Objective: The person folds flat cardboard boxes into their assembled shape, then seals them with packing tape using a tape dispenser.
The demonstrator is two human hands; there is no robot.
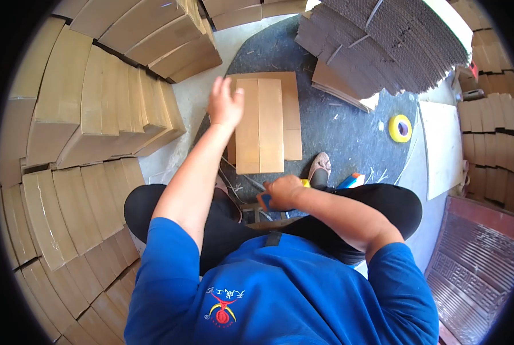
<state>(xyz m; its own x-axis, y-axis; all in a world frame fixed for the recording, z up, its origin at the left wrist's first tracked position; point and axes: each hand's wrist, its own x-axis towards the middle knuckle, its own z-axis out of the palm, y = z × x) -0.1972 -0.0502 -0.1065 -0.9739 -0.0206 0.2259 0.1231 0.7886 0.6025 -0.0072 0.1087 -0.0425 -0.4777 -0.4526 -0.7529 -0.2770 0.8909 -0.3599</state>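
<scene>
A closed cardboard box (259,126) lies on the floor in front of me, on top of a larger flat cardboard piece (292,115). My left hand (226,104) is at the box's left edge, fingers spread and holding nothing. Below the box's near end, my right hand (284,192) is wrapped around a tape dispenser (264,200). Blue and orange parts of it show at the left of the fist, and a bit of yellow behind; my fingers hide the rest.
A yellow tape roll (400,129) lies on the dark floor mat (349,135) to the right. Near my right knee is a blue and orange object (351,180). Flattened cardboard (383,46) is stacked at the upper right; stacked boxes (96,109) line the left.
</scene>
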